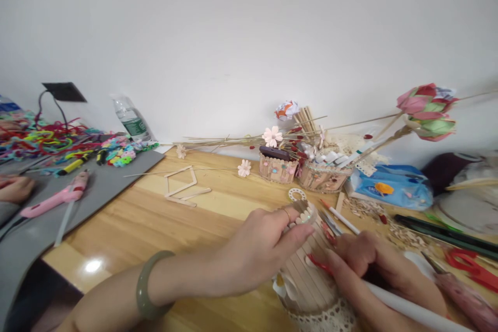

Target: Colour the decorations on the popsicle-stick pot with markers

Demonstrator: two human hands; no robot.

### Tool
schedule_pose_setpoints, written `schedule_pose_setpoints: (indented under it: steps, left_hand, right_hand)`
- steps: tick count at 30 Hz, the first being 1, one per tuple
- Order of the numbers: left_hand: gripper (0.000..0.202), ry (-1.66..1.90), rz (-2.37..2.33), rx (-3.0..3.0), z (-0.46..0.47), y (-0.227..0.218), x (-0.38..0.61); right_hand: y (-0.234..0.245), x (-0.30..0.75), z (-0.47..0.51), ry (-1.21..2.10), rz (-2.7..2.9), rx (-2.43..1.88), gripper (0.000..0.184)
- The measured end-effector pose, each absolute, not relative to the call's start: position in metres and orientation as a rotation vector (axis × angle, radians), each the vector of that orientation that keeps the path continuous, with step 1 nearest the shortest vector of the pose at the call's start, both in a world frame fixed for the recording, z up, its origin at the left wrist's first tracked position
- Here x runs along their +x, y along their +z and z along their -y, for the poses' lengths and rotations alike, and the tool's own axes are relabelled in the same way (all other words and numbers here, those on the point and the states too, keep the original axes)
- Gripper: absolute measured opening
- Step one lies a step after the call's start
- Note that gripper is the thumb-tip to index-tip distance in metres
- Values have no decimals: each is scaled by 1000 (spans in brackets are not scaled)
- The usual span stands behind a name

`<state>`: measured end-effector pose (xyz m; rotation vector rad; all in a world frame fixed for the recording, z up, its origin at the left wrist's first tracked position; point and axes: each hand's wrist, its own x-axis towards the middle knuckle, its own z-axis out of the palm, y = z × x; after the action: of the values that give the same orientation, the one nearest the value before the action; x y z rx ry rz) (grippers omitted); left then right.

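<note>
A wooden table (218, 202) runs along the wall, with a grey surface (116, 181) at its left edge. Over the table's near edge, right of the middle, the left hand (260, 244) grips a stick-covered container (307, 288) near its far end, thumb across the sticks and fingers curled at the rim. The right hand (381, 264) is bent narrow around a white rod (412, 303), its thumb tip close against the container's side. The container lies within both hands' reach near that edge, its lace-trimmed end toward the person.

By the far edge, toward the right corner, rests a blue packet (404, 187); left of it stand two small stick baskets, the larger (324, 179) beside the smaller (277, 168). A pink glue gun (54, 202) lies on the grey surface, near a co-worker's hand (15, 189). Flat sticks (181, 187) form an angular outline left of the table's middle. A white ring (298, 194) lies just beyond the container. Smallest, a red piece (322, 265) touches the container at the right thumb; whether it is pinched, I cannot tell.
</note>
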<state>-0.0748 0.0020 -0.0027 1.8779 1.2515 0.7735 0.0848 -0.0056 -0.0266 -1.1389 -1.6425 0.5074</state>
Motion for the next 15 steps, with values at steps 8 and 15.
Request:
schedule_pose_setpoints:
  steps: [8,15]
  left_hand:
    - [28,780,-1242,1881,-3,-3,-75]
    - [28,789,-1233,1861,-3,-3,-76]
  right_hand:
    - [-26,87,8,503,1664,-1154,41]
    - [-18,89,8,514,1843,-1037,29]
